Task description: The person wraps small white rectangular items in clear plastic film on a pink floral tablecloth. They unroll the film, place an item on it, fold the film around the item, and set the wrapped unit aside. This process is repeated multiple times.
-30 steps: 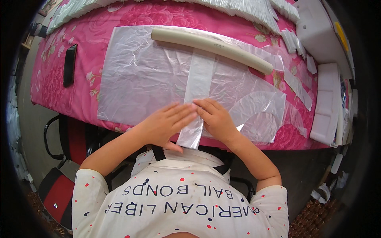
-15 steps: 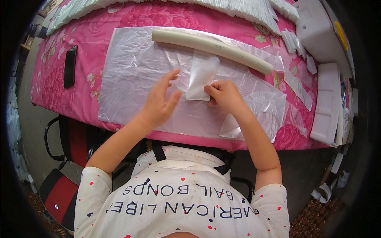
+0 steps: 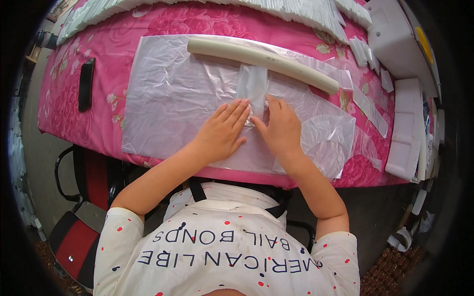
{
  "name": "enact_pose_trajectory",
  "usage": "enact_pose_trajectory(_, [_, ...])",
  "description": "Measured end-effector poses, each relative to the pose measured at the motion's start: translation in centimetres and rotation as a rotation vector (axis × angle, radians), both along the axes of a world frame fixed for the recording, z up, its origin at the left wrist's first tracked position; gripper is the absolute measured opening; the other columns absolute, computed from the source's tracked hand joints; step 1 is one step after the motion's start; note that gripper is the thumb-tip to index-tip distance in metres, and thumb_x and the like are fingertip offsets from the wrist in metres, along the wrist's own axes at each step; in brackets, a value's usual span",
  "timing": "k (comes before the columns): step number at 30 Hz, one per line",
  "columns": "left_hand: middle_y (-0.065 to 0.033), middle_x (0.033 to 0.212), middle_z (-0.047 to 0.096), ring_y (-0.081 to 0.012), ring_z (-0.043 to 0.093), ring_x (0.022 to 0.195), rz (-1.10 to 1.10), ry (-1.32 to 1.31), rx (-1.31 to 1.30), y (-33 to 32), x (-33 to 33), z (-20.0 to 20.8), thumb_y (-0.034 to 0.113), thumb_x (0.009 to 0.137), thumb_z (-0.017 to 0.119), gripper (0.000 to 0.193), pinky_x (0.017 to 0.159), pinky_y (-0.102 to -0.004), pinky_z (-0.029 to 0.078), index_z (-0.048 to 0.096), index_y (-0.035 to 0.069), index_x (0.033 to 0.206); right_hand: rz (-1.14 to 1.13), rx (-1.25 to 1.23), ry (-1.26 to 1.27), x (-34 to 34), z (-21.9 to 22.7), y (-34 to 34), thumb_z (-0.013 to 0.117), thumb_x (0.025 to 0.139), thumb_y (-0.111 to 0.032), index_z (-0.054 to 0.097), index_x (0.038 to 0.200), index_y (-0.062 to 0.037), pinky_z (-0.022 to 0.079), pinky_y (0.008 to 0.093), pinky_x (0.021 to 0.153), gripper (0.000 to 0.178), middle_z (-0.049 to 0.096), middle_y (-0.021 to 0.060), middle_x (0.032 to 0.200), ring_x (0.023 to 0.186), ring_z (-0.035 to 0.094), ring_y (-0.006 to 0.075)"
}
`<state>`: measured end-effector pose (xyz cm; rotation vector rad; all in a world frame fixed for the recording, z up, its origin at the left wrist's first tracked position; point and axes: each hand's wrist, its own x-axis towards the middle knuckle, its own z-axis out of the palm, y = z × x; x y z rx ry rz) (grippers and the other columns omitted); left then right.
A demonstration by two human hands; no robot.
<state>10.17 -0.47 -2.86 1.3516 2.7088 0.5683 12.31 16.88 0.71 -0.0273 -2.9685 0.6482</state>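
A small piece of clear plastic film, perhaps a bag (image 3: 252, 81), lies upright on a large clear plastic sheet (image 3: 163, 103), its lower end partly covered by my hands. My left hand (image 3: 221, 130) rests with fingers stretched and together, their tips on the left side of the small piece. At its right edge sits my right hand (image 3: 284, 127), thumb and forefinger apart and nothing gripped between them. Just beyond, a long pale tube (image 3: 261, 61) lies slantwise over the sheet, close to the top of the small piece.
The table has a pink floral cloth (image 3: 111, 44). A black oblong object (image 3: 86, 85) lies at left. Rows of stacked white packets (image 3: 276, 12) line the far edge. Plastic scraps (image 3: 370, 111) and white foam boxes (image 3: 405, 130) stand at right. A red-and-black chair (image 3: 74, 241) is lower left.
My left hand has come down and right onto the small plastic piece. My right hand has let go of its lower corner and spread beside it. The piece now looks narrower.
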Motion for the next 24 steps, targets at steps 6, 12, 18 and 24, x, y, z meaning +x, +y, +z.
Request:
enact_pose_trajectory(6, [-0.0172,0.128,0.046,-0.0299,0.044,0.119,0.015,0.006,0.137,0.4,-1.2,0.8,0.017,0.073,0.062,0.059,0.099,-0.0401,0.034,0.043,-0.005,0.124,0.566,0.137,0.273,-2.1,-2.2,2.8,0.063,0.074,-0.014,0.058,0.11,-0.002,0.042,0.0361,0.093,0.039,0.057,0.0117,0.117,0.112,0.051,0.0262])
enact_pose_trajectory(12, [-0.016,0.122,0.052,-0.0285,0.05,0.111,0.018,0.135,0.081,1.0,-1.9,1.1,0.006,0.069,0.058,0.05,0.093,-0.0375,0.04,0.05,-0.004,0.117,0.569,-0.1,0.16,-3.4,-2.2,3.9,0.053,0.071,0.001,0.059,0.108,-0.0002,0.041,0.0362,0.094,0.038,0.057,0.0122,0.117,0.11,0.052,0.0281])
enact_pose_trajectory(18, [-0.0141,0.122,0.052,-0.0271,0.051,0.112,-0.047,0.239,0.096,0.6,-2.3,0.4,0.004,0.073,0.055,0.042,0.093,-0.038,0.041,0.052,-0.003,0.114,0.546,-0.191,0.166,-3.5,-1.9,3.9,0.054,0.068,0.002,0.059,0.107,-0.0008,0.043,0.0371,0.091,0.039,0.058,0.0135,0.115,0.107,0.052,0.0303])
enact_pose_trajectory(24, [-0.0143,0.127,0.048,-0.029,0.049,0.113,-0.033,0.121,0.28,-0.4,-1.3,0.9,0.007,0.074,0.06,0.043,0.095,-0.038,0.04,0.052,0.0,0.116,-0.034,-0.483,0.166,-3.2,-1.4,2.4,0.064,0.074,-0.013,0.06,0.1,-0.0008,0.046,0.037,0.077,0.029,0.06,0.0146,0.098,0.087,0.058,0.0284])
